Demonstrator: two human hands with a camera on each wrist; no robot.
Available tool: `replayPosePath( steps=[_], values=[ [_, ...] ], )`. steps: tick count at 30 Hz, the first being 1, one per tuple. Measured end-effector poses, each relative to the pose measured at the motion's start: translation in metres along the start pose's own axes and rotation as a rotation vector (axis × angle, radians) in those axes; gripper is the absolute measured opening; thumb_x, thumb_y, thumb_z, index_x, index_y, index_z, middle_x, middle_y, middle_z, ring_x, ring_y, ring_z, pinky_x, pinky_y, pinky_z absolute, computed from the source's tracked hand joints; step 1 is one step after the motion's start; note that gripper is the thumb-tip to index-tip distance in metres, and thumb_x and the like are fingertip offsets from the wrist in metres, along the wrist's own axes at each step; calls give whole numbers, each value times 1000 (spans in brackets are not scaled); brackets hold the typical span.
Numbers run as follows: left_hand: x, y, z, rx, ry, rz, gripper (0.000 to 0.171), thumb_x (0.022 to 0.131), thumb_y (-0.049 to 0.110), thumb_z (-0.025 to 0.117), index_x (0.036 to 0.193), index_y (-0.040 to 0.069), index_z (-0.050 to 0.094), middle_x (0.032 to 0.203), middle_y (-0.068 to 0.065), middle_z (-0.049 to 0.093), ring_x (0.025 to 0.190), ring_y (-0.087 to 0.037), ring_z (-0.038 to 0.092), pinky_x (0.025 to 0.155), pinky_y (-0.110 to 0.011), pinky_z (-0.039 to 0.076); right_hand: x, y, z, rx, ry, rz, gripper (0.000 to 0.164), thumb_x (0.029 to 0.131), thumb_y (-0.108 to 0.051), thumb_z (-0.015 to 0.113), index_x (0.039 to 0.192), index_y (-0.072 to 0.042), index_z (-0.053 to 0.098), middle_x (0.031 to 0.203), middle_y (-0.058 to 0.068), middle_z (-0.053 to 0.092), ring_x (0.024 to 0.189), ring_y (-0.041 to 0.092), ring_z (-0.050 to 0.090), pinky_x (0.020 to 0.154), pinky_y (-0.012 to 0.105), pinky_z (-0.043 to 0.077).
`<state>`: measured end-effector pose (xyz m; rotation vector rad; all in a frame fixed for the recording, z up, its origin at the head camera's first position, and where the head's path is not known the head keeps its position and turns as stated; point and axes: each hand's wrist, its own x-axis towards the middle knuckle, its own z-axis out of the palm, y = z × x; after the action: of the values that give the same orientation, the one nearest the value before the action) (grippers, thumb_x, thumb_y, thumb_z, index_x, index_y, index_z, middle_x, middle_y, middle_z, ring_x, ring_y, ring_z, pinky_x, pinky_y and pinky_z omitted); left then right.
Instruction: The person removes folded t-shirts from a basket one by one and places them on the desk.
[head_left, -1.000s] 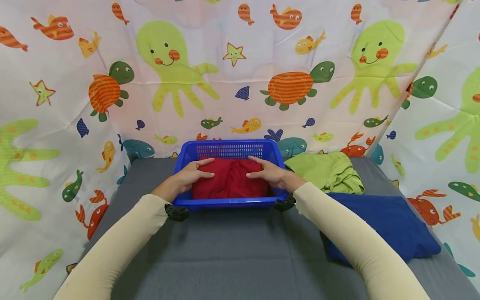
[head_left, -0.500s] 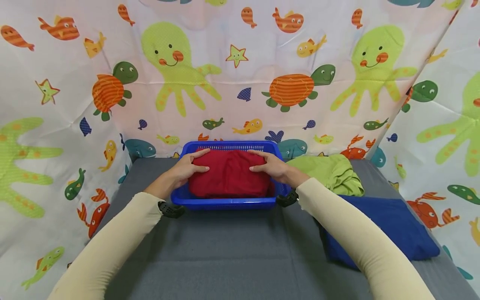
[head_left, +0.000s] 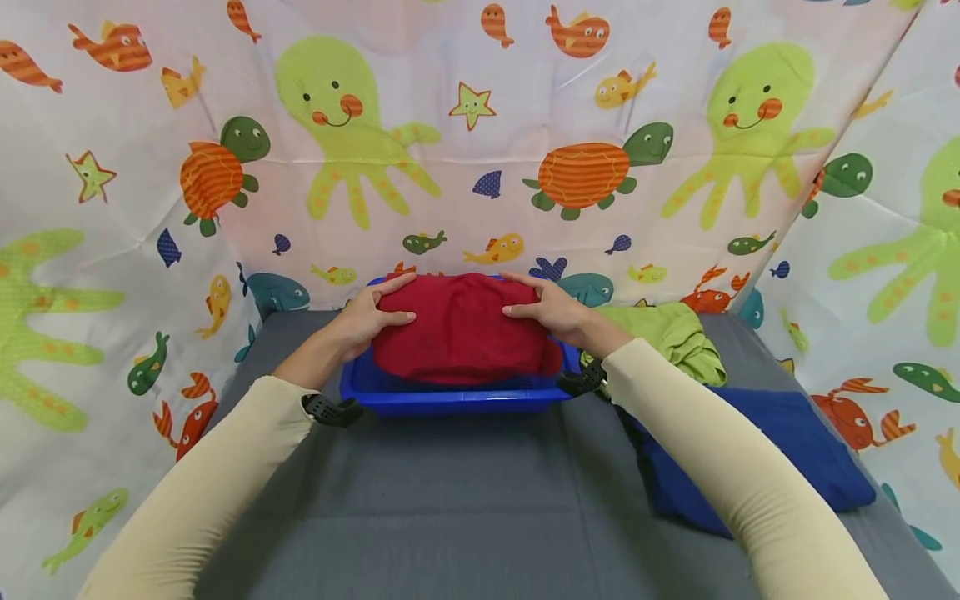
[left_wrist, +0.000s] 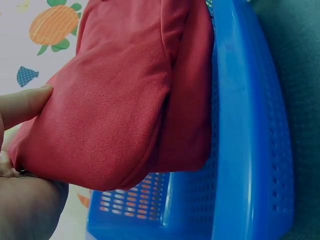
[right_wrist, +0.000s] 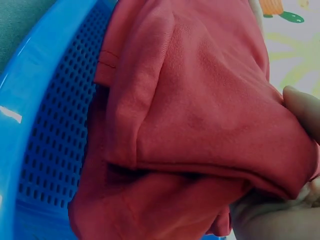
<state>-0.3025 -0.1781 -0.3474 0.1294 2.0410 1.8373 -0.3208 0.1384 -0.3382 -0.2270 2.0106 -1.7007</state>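
Observation:
A folded red cloth garment (head_left: 461, 329) is held up at the mouth of a blue plastic basket (head_left: 457, 402). My left hand (head_left: 365, 321) grips its left end, thumb on the near face and the other fingers around behind. On the opposite end my right hand (head_left: 558, 312) grips the cloth the same way. In the left wrist view the bundle (left_wrist: 110, 100) stands clear of the basket's perforated end wall. The right wrist view shows layered folds and a stitched hem on the cloth (right_wrist: 200, 110), with a lower flap hanging down. Fingers behind the cloth are partly hidden.
Right of the basket lies a crumpled lime-green cloth (head_left: 671, 337). Nearer, a folded dark blue cloth (head_left: 772, 450) sits partly under my right forearm. A grey cover (head_left: 450, 517) spreads over the table, and a sea-animal printed curtain (head_left: 480, 167) hangs behind and at both sides.
Both hands have raised the red garment from inside the basket to rim height, and it now hides much of the basket's back wall. The green and blue cloths have stayed put.

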Motion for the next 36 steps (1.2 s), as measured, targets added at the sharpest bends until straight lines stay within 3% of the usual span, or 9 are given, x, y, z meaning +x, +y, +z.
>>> replayPosePath(
  steps=[9,21,31,36],
  values=[
    [-9,9,0,35,-7,41,74,98,4,63,160,31,31,158,-10,36,131,-29,50,82,-25,58,-6,-10,0,34,-17,-18,70,100,-8,62,160,-25,31,147,13,52,98,12,69,80,28,61],
    [-29,23,1,73,-36,84,75,98,6,63,161,29,29,156,-14,36,128,-28,51,84,-25,58,-28,-21,2,1,-11,-57,69,99,-8,63,159,-25,34,150,14,50,101,12,69,81,27,61],
    [-54,24,19,116,-51,147,76,97,4,63,162,24,27,162,-12,31,129,-28,51,84,-26,59,-59,-18,-4,-5,-53,-88,69,99,-9,63,159,-26,34,142,12,58,102,12,72,83,30,61],
    [-65,28,30,153,-56,156,75,96,6,65,160,23,31,155,-16,40,119,-19,58,85,-26,59,-76,-16,-9,-17,-69,-94,69,99,-9,63,159,-27,33,136,7,62,103,12,72,83,31,61]
  ],
)
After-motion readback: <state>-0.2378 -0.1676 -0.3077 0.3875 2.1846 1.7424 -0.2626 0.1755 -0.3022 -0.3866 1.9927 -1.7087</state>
